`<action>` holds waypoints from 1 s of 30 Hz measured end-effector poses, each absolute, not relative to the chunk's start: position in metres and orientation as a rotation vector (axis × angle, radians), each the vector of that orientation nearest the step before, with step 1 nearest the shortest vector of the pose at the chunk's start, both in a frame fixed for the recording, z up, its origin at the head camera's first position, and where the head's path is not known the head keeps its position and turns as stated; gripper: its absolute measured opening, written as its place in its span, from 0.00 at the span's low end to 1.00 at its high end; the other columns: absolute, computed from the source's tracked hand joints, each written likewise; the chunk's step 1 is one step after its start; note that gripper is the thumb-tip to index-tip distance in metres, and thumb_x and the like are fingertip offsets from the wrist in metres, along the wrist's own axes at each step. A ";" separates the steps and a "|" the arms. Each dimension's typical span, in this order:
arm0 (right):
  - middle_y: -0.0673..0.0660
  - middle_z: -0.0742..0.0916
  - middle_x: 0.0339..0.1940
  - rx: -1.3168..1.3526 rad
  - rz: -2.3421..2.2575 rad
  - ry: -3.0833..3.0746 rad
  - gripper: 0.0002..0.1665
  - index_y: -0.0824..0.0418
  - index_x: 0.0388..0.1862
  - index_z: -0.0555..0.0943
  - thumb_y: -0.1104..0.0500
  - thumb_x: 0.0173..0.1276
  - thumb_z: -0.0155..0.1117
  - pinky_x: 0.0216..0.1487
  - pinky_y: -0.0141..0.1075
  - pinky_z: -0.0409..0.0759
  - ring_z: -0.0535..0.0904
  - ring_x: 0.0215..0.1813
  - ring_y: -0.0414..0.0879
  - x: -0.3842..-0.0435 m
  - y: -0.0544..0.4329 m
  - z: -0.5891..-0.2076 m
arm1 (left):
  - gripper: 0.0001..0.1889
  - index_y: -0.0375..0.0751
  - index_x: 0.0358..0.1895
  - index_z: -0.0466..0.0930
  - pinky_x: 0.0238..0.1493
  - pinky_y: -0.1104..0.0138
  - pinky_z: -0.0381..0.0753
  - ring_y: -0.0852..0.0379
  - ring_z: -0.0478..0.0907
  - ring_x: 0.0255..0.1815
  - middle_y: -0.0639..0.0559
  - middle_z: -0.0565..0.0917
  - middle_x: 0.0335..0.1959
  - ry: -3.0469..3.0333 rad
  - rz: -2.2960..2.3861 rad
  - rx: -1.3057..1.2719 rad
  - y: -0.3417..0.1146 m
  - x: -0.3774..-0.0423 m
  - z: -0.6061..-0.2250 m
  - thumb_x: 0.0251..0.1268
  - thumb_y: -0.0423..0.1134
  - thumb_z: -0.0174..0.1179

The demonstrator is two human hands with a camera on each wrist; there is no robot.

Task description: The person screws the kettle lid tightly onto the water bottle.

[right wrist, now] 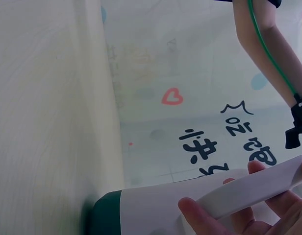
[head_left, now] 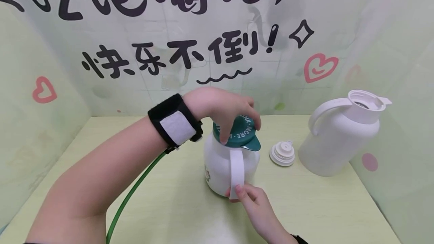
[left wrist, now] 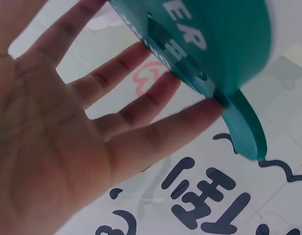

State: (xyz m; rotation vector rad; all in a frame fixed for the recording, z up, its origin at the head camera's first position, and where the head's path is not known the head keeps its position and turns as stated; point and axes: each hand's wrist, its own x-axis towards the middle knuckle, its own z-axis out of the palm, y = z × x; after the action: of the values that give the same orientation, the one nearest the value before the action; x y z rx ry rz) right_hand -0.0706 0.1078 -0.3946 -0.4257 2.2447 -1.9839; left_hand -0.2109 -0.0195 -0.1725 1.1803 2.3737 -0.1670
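A round white thermos pot (head_left: 215, 161) stands on the table in the middle of the head view, topped by a green lid (head_left: 242, 133) with white lettering. My left hand (head_left: 225, 104) reaches over from above, thumb on the lid's near side and fingers at its far edge. Seen from the left wrist, the fingertips of that hand (left wrist: 58, 142) meet the rim of the lid (left wrist: 239, 49) beside its tab. Lower down, my right hand (head_left: 259, 208) grips the bottom of the white handle (head_left: 237, 168). The right wrist view shows its fingers round the handle (right wrist: 254, 188) and the pot's green base (right wrist: 106, 215).
To the right stands a taller white jug (head_left: 335, 142) with an uncovered top and its handle facing left. Between the jug and the pot lies a white stopper (head_left: 282, 153). Printed walls (head_left: 210, 67) close off the table's back and sides. A green cable (head_left: 135, 187) runs from my left wristband.
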 end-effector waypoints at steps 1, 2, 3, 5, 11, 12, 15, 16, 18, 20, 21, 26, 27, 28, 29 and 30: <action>0.58 0.86 0.40 -0.428 -1.987 2.243 0.17 0.67 0.40 0.82 0.60 0.78 0.46 0.49 0.40 0.77 0.80 0.44 0.44 -0.070 0.108 -0.395 | 0.39 0.68 0.60 0.73 0.47 0.61 0.74 0.54 0.65 0.56 0.55 0.64 0.60 2.375 -0.165 1.174 -0.020 -0.211 -0.173 0.41 0.36 0.78; 0.58 0.86 0.40 -0.433 -1.991 2.241 0.17 0.67 0.40 0.82 0.60 0.78 0.46 0.49 0.40 0.78 0.80 0.44 0.44 -0.070 0.108 -0.395 | 0.40 0.68 0.61 0.72 0.48 0.61 0.74 0.54 0.65 0.56 0.55 0.64 0.60 2.378 -0.166 1.166 -0.020 -0.210 -0.173 0.41 0.36 0.78; 0.58 0.86 0.40 -0.435 -1.992 2.240 0.17 0.67 0.40 0.82 0.60 0.78 0.46 0.49 0.40 0.78 0.80 0.44 0.44 -0.070 0.108 -0.395 | 0.40 0.68 0.62 0.72 0.48 0.61 0.74 0.54 0.65 0.57 0.55 0.63 0.61 2.381 -0.168 1.156 -0.020 -0.210 -0.173 0.42 0.36 0.78; 0.58 0.86 0.40 -0.439 -1.991 2.243 0.18 0.66 0.40 0.82 0.60 0.78 0.46 0.49 0.40 0.78 0.80 0.44 0.44 -0.070 0.108 -0.395 | 0.42 0.68 0.65 0.69 0.50 0.61 0.73 0.54 0.64 0.57 0.54 0.62 0.62 2.382 -0.153 1.135 -0.021 -0.209 -0.173 0.43 0.37 0.77; 0.57 0.86 0.40 -0.421 -1.983 2.242 0.18 0.66 0.40 0.83 0.59 0.78 0.46 0.49 0.40 0.77 0.80 0.43 0.45 -0.070 0.108 -0.394 | 0.39 0.63 0.69 0.65 0.57 0.60 0.69 0.57 0.63 0.62 0.56 0.63 0.67 2.448 -0.003 1.048 -0.024 -0.208 -0.170 0.52 0.46 0.72; 0.57 0.86 0.40 -0.416 -1.982 2.244 0.18 0.66 0.40 0.83 0.59 0.78 0.46 0.49 0.40 0.77 0.80 0.43 0.45 -0.070 0.109 -0.394 | 0.37 0.61 0.69 0.65 0.57 0.59 0.69 0.57 0.63 0.63 0.56 0.64 0.67 2.478 0.019 1.029 -0.023 -0.207 -0.169 0.54 0.49 0.70; 0.57 0.86 0.41 -0.411 -1.985 2.242 0.18 0.66 0.41 0.83 0.59 0.78 0.46 0.50 0.40 0.77 0.80 0.43 0.45 -0.070 0.109 -0.394 | 0.33 0.53 0.68 0.67 0.59 0.60 0.68 0.57 0.65 0.63 0.55 0.69 0.66 2.580 0.047 0.939 -0.019 -0.204 -0.166 0.61 0.57 0.62; 0.57 0.86 0.41 -0.418 -1.987 2.241 0.18 0.66 0.41 0.83 0.59 0.78 0.46 0.50 0.40 0.77 0.80 0.43 0.45 -0.070 0.109 -0.394 | 0.33 0.52 0.68 0.68 0.59 0.60 0.68 0.56 0.66 0.63 0.54 0.69 0.66 2.609 0.048 0.903 -0.017 -0.202 -0.166 0.62 0.59 0.60; 0.58 0.86 0.41 -0.434 -1.994 2.235 0.18 0.66 0.40 0.82 0.60 0.78 0.46 0.50 0.40 0.77 0.79 0.44 0.45 -0.070 0.109 -0.395 | 0.33 0.50 0.68 0.68 0.58 0.60 0.69 0.56 0.67 0.62 0.53 0.70 0.66 2.649 0.049 0.817 -0.014 -0.198 -0.166 0.63 0.62 0.56; 0.58 0.85 0.41 -0.447 -2.002 2.229 0.18 0.66 0.41 0.82 0.60 0.78 0.46 0.49 0.41 0.77 0.79 0.44 0.45 -0.071 0.109 -0.395 | 0.34 0.51 0.68 0.68 0.58 0.59 0.70 0.56 0.68 0.62 0.53 0.70 0.66 2.674 0.068 0.736 -0.011 -0.193 -0.168 0.63 0.64 0.55; 0.58 0.85 0.41 -0.455 -2.004 2.228 0.18 0.67 0.40 0.82 0.60 0.78 0.46 0.49 0.41 0.77 0.79 0.45 0.44 -0.071 0.109 -0.395 | 0.34 0.51 0.67 0.69 0.56 0.59 0.71 0.56 0.69 0.60 0.53 0.71 0.65 2.686 0.070 0.709 -0.009 -0.191 -0.170 0.62 0.65 0.55; 0.59 0.85 0.40 -0.473 -2.013 2.230 0.18 0.67 0.40 0.82 0.60 0.78 0.46 0.48 0.41 0.78 0.79 0.45 0.44 -0.073 0.109 -0.397 | 0.28 0.50 0.55 0.78 0.45 0.61 0.74 0.54 0.71 0.49 0.53 0.76 0.50 2.732 0.015 0.663 -0.004 -0.184 -0.179 0.59 0.65 0.57; 0.59 0.85 0.40 -0.477 -2.013 2.232 0.17 0.67 0.40 0.82 0.60 0.78 0.46 0.48 0.41 0.78 0.79 0.45 0.44 -0.073 0.109 -0.397 | 0.26 0.50 0.52 0.78 0.44 0.61 0.74 0.54 0.70 0.48 0.52 0.76 0.47 2.736 -0.012 0.666 -0.003 -0.183 -0.180 0.59 0.64 0.58; 0.59 0.85 0.40 -0.480 -2.015 2.233 0.17 0.67 0.40 0.82 0.61 0.78 0.46 0.48 0.41 0.78 0.79 0.45 0.44 -0.073 0.109 -0.397 | 0.25 0.50 0.51 0.78 0.45 0.61 0.72 0.53 0.69 0.49 0.52 0.75 0.46 2.737 -0.038 0.673 -0.002 -0.183 -0.181 0.59 0.63 0.58; 0.59 0.85 0.40 -0.483 -2.017 2.233 0.17 0.67 0.39 0.82 0.61 0.78 0.46 0.48 0.41 0.78 0.79 0.44 0.44 -0.073 0.109 -0.397 | 0.24 0.50 0.51 0.78 0.46 0.60 0.72 0.53 0.68 0.49 0.52 0.75 0.45 2.737 -0.054 0.676 -0.001 -0.184 -0.182 0.59 0.61 0.58; 0.59 0.86 0.40 -0.483 -2.018 2.233 0.17 0.67 0.39 0.82 0.61 0.78 0.46 0.48 0.41 0.78 0.79 0.44 0.44 -0.073 0.109 -0.398 | 0.24 0.49 0.52 0.77 0.46 0.60 0.71 0.53 0.66 0.50 0.51 0.74 0.45 2.736 -0.060 0.675 -0.001 -0.184 -0.182 0.59 0.60 0.58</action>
State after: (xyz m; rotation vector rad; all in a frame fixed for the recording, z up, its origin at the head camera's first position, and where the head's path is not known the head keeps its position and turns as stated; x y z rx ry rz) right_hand -0.0733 0.1094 -0.3977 -0.4834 2.2328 -2.0176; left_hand -0.1843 -0.0006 -0.1822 0.6753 2.7358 -0.0604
